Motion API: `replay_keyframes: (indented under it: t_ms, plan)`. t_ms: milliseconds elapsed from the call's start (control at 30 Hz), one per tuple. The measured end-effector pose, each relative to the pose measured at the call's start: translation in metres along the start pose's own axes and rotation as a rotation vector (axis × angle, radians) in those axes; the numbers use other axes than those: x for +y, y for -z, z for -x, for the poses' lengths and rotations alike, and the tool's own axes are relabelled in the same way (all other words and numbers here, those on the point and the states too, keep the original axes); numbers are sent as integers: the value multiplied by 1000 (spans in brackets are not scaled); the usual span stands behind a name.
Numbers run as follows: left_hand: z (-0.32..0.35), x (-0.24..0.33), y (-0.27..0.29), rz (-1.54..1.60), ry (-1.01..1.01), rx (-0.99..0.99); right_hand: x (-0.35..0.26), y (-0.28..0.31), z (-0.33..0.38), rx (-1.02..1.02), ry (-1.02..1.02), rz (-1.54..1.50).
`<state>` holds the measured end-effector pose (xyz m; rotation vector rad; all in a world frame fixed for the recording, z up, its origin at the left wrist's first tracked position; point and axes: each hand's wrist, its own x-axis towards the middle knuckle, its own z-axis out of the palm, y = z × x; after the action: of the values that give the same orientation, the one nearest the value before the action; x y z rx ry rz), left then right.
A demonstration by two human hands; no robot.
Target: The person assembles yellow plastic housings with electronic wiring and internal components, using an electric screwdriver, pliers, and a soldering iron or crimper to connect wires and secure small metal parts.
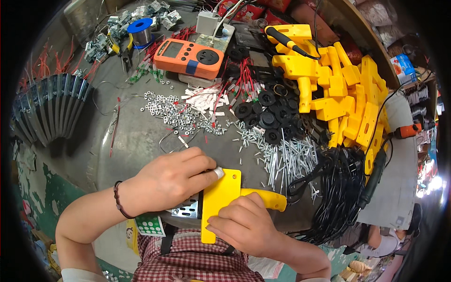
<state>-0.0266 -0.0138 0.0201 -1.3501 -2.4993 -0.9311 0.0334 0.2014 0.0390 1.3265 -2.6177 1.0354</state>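
Observation:
A yellow plastic tool housing (221,192) with a flat plate and a side handle lies near the front edge of the table. A slotted silver metal bracket (186,209) shows at its left, partly under my left forearm. My left hand (176,178) is closed at the housing's upper left edge; one fingertip wears a white cover, and whether a small part sits under the fingers is hidden. My right hand (249,221) is closed over the housing's lower right side, below the handle. A black cord runs from the handle's end toward a bundle of cords.
Loose screws (282,155), nuts (174,113) and black round knobs (272,113) lie beyond my hands. Yellow housings (338,89) are piled at right, above black cords (324,202). An orange meter (189,57), solder spool (140,33) and dark blade-like parts (51,105) stand farther off.

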Motion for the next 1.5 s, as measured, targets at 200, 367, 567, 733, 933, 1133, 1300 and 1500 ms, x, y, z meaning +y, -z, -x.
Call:
replay_keyframes:
  t_ms: [200, 367, 567, 733, 933, 1133, 1300, 1500]
  plan:
    - [3, 2, 2, -43, -10, 25, 3, 3, -2, -83, 37, 86]
    - [7, 7, 2, -54, 76, -25, 71, 36, -14, -148, -97, 151]
    - [2, 8, 2, 22, 110, -23, 93, 30, -36, -352, 67, 252]
    - [-31, -15, -8, 70, 162, 11, 85, 37, -26, -169, -104, 199]
    - [-74, -32, -42, -197, 57, -48, 12, 42, 5, -286, -338, -284]
    - [-81, -30, -46, -285, 22, -159, 8, 31, 11, -239, -118, -107]
    - [-73, -41, -47, -140, 83, -18, 43, 48, 8, -45, -208, 70]
    - [-67, -17, -19, 157, 233, -3, 95, 41, -2, -152, -126, 488]
